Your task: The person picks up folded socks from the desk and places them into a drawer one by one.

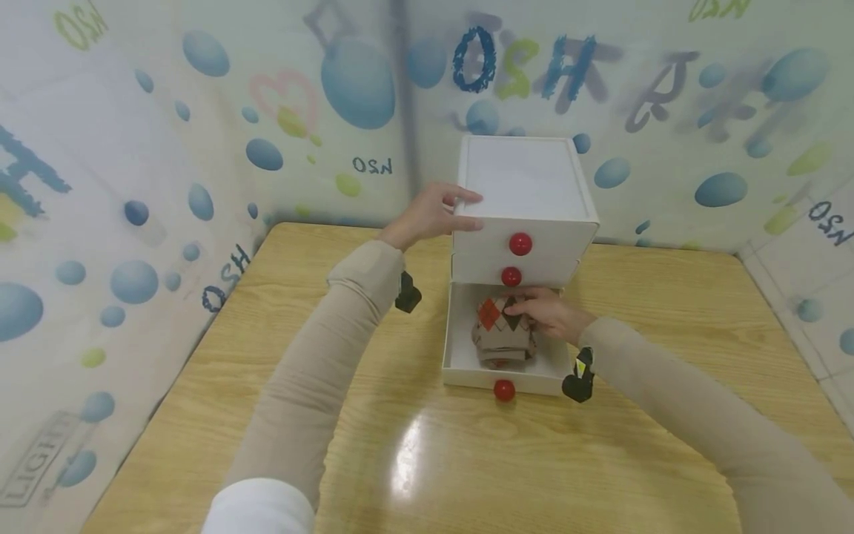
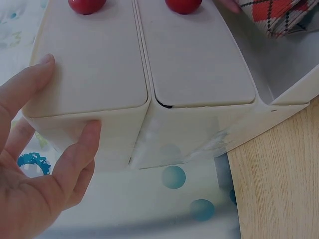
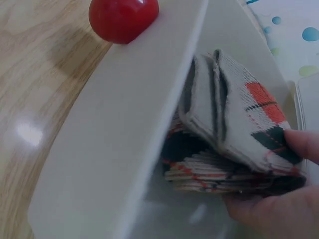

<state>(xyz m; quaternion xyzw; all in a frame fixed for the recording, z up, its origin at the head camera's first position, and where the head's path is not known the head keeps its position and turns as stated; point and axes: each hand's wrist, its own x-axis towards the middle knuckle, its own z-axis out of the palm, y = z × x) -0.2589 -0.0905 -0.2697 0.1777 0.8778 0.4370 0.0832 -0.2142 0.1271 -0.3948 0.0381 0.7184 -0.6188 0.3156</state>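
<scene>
A white drawer cabinet (image 1: 520, 178) with red knobs stands on the table, its lowest drawer (image 1: 460, 363) pulled out. At its upper left front corner, my left hand (image 1: 430, 213) grips the cabinet, with thumb and fingers spread over different faces of the corner. Inside the drawer lies a bundle of folded argyle socks (image 1: 503, 337), beige with red and dark diamonds. My right hand (image 1: 547, 313) pinches the bundle from its right side, thumb above and fingers beneath, as the right wrist view shows. Part of the fingers hides under the socks (image 3: 249, 124).
The wooden table (image 1: 400, 415) reaches in front of the cabinet and to both sides. Behind it rises a wall (image 1: 320, 178) with printed blue bubbles and letters. Two upper drawers, with a top red knob (image 1: 520, 243) and a middle knob (image 1: 511, 277), are closed.
</scene>
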